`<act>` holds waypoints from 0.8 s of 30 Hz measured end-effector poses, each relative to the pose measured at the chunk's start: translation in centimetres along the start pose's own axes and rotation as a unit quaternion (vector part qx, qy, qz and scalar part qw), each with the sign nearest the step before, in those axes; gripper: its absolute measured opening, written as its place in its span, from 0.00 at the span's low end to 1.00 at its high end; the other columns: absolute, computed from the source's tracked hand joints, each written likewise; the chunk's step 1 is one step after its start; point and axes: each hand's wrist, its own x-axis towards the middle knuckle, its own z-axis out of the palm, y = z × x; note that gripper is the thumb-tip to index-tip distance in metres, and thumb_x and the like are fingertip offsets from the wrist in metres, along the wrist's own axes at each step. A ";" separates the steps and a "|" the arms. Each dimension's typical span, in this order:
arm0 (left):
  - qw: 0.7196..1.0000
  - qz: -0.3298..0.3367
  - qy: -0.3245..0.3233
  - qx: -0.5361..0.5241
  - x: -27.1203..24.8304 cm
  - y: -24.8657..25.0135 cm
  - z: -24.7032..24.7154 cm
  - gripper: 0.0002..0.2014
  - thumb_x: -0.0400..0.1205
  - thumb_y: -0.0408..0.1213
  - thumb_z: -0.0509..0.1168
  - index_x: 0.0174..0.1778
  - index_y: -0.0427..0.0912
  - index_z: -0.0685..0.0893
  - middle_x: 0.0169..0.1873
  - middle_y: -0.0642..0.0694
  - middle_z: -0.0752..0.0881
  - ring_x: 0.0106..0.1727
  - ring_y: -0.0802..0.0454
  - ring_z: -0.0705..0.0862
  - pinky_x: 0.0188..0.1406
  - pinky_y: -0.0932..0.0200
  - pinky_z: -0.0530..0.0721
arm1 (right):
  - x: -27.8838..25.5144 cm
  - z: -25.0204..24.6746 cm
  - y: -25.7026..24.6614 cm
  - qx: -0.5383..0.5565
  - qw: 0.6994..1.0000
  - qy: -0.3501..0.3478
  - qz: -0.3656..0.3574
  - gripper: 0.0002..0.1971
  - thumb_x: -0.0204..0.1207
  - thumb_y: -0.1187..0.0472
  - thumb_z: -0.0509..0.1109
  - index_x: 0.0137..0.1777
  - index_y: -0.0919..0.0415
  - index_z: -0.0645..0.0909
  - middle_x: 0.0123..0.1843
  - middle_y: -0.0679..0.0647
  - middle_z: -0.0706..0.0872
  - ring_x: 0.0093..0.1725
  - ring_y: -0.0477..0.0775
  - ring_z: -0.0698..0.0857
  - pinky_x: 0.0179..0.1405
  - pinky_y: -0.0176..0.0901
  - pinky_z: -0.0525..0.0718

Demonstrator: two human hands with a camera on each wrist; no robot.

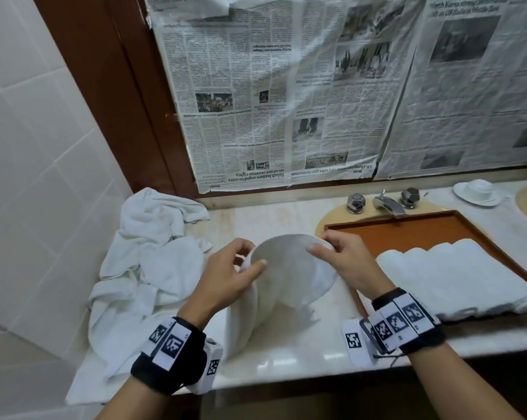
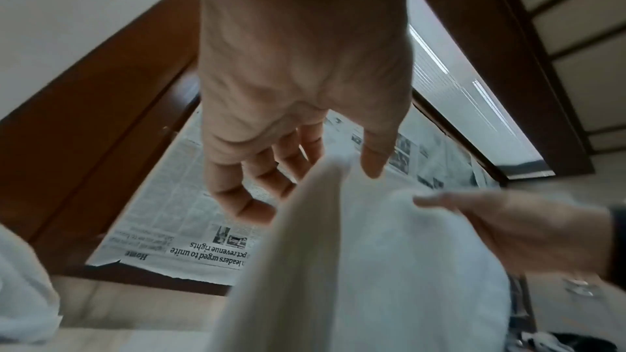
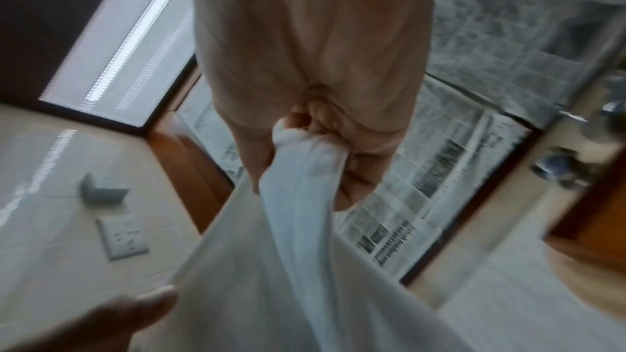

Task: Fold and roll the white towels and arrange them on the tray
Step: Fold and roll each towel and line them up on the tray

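Note:
I hold a white towel (image 1: 289,268) up over the counter with both hands, and its lower part hangs down to the marble. My left hand (image 1: 253,256) pinches the towel's left top edge, thumb in front and fingers behind. In the left wrist view the towel (image 2: 355,264) rises between the thumb and fingers of my left hand (image 2: 325,167). My right hand (image 1: 322,247) grips the right top corner; the right wrist view shows the towel (image 3: 288,250) bunched in its fist (image 3: 305,130). An orange-brown tray (image 1: 407,228) at the right carries rolled white towels (image 1: 456,277).
A heap of loose white towels (image 1: 147,262) covers the counter's left end against the tiled wall. Behind the tray stand a chrome faucet (image 1: 386,204) and an upturned cup on a saucer (image 1: 477,192). Newspaper (image 1: 286,86) covers the mirror. The counter's front edge (image 1: 286,368) runs just below my wrists.

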 end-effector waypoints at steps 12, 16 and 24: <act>0.995 -0.008 0.096 -0.028 -1.1 0.9 4.2 0.06 0.84 0.41 0.70 0.41 0.51 0.85 0.38 0.57 0.88 0.42 0.58 0.86 0.40 0.67 0.81 | 0.6 1.1 4.3 -0.029 0.992 -0.113 0.047 0.13 0.70 0.51 0.78 0.40 0.61 0.85 0.32 0.50 0.82 0.34 0.47 0.79 0.37 0.48 0.76; 0.995 -0.054 0.086 -0.001 -2.7 -1.2 3.6 0.08 0.85 0.44 0.68 0.40 0.51 0.82 0.38 0.56 0.86 0.41 0.57 0.87 0.41 0.58 0.85 | -0.2 2.6 5.6 0.069 0.990 -0.070 0.100 0.06 0.80 0.61 0.74 0.44 0.64 0.86 0.36 0.49 0.87 0.39 0.45 0.83 0.45 0.50 0.82; 0.987 -0.130 0.057 -0.072 -3.4 -1.3 2.6 0.14 0.81 0.54 0.71 0.62 0.60 0.83 0.56 0.65 0.86 0.52 0.69 0.84 0.47 0.69 0.80 | 0.7 6.1 2.1 0.029 0.987 -0.155 -0.014 0.04 0.83 0.59 0.69 0.50 0.57 0.85 0.43 0.54 0.89 0.43 0.57 0.85 0.46 0.47 0.82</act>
